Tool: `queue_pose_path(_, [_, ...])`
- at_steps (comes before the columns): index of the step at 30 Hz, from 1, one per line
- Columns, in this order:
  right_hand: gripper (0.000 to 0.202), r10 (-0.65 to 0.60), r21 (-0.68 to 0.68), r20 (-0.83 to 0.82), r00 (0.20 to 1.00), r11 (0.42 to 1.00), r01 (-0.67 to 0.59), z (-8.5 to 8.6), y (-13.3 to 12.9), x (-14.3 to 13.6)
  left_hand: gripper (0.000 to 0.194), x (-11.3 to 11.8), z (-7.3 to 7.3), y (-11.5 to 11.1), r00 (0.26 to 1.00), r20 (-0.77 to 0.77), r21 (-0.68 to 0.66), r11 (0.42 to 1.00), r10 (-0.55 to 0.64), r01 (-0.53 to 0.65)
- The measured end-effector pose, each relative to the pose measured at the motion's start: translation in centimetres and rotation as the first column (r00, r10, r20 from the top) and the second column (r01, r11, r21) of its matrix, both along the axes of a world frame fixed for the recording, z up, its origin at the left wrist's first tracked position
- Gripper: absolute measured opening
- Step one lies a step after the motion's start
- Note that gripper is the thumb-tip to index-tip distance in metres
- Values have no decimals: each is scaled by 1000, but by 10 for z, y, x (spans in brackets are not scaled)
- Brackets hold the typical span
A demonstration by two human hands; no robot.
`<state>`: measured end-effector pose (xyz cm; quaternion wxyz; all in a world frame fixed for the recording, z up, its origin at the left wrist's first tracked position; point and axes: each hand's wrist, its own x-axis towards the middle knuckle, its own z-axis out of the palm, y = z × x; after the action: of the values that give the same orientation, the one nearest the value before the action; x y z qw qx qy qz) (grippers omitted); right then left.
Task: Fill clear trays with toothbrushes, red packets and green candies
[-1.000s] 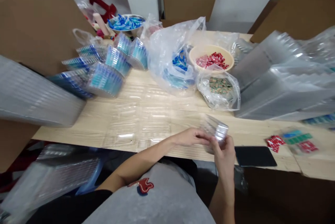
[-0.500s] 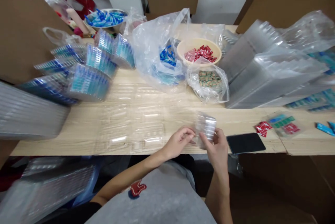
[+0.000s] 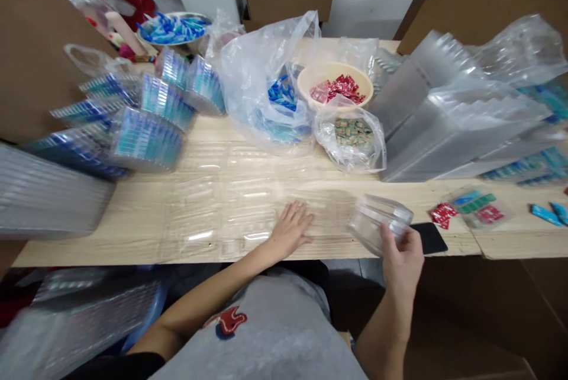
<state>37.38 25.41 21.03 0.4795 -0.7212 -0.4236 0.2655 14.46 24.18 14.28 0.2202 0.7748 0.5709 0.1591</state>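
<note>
My left hand (image 3: pixel 290 231) lies palm down near the front edge of the wooden table (image 3: pixel 133 208), fingers spread, holding nothing. It is beside clear plastic trays (image 3: pixel 251 208) laid out in rows on the wood. My right hand (image 3: pixel 402 250) grips a small stack of clear plastic trays (image 3: pixel 379 220), thumb on top, tilted above the table. Under and behind that hand, a black phone (image 3: pixel 430 239) is partly covered. Whether a tray lies directly under my left palm is hard to see.
Filled tray stacks (image 3: pixel 148 140) stand at left. Behind are a plastic bag with blue packets (image 3: pixel 282 95), a cream bowl (image 3: pixel 306 87) of red packets and a bag of small green-brown packets (image 3: pixel 354 132). Tall clear tray stacks (image 3: pixel 426 131) and loose red packets (image 3: pixel 442 213) are at right.
My right hand has moved right with the tray stack, now turned flatter and over part of the phone. My left hand has come away from the stack and spread on the table.
</note>
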Motion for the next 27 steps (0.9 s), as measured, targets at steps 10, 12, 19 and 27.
queue_pose_path(10, [55, 3, -20, -49, 999, 1000, -4, 5, -2, -4, 29, 1, -10, 66, 975, -47, 41, 976, 216, -215])
queue_pose_path(12, [56, 51, -24, -94, 994, 998, -54, 8, -4, -11, 29, 0, -9, 66, 977, -19, 41, 977, 212, -211])
queue_pose_path(19, [52, 205, -55, -165, 965, 975, -217, 11, -7, -34, 32, 4, 1, 48, 966, 169, 21, 979, 194, -201])
queue_pose_path(27, [46, 274, -15, -141, 951, 960, -279, 10, -9, -40, 22, 46, 49, 29, 696, 716, -113, 975, -54, 192])
